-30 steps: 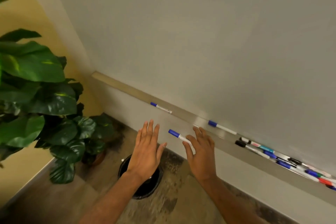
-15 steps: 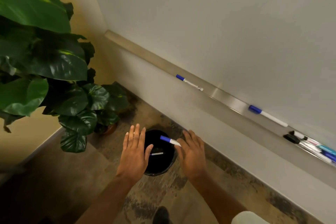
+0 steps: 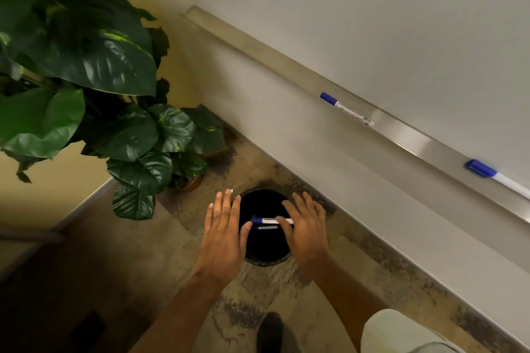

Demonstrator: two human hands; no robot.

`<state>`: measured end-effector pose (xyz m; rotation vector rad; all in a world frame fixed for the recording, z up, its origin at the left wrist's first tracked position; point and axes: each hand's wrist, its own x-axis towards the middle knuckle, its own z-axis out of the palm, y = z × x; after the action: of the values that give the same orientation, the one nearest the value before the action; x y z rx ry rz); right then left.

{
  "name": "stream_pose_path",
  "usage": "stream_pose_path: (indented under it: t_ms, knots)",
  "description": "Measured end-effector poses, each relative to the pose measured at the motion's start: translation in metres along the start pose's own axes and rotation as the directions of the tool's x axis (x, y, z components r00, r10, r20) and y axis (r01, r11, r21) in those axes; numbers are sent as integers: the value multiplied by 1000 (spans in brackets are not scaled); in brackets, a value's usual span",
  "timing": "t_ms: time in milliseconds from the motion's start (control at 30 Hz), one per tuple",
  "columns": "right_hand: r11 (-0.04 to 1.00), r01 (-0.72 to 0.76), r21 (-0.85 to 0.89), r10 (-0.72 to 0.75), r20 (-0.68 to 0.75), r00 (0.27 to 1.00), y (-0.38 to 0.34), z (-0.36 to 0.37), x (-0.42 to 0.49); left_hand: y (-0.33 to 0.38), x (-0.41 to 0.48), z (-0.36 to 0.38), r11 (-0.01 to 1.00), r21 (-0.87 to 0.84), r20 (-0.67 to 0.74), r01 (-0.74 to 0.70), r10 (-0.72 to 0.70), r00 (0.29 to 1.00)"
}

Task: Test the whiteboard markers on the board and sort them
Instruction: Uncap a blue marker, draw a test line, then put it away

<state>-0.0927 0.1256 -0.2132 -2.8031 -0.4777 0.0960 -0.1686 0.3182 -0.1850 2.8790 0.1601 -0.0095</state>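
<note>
Hands hang over a black bin (image 3: pixel 265 258) on the floor. The right hand (image 3: pixel 308 231) has flat, spread fingers, and a blue-capped marker (image 3: pixel 271 221) lies across its thumb side above the bin's mouth; whether the thumb pinches it, I cannot tell. The left hand (image 3: pixel 225 233) is flat and holds nothing. Another marker (image 3: pixel 265 228) lies inside the bin. Two more markers (image 3: pixel 345 108) rest on the board's tray (image 3: pixel 413 135). A leafy plant (image 3: pixel 86 71) stands near.

Bin (image 3: pixel 265 256) below tray (image 3: pixel 407 135), beside plant (image 3: pixel 94 66)
</note>
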Motion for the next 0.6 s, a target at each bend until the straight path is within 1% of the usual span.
stream_pose_path:
  t_ms: [167,267,433,600]
  knots:
    - [996,-67,60,71,-63,995,10,-14,-12,2,0,-6,1000,3,5,5,-5,1000]
    - [993,-81,91,93,-132,987,15,-33,-25,15,2,-16,1000,-4,-9,-5,5,1000]
    - [987,-72,141,101,-217,971,19,-73,-43,49,6,-43,998,6,-31,-57,58,998]
    - [991,-55,122,86,-275,958,29,-122,-60,96,7,-69,994,-15,-48,-112,111,993]
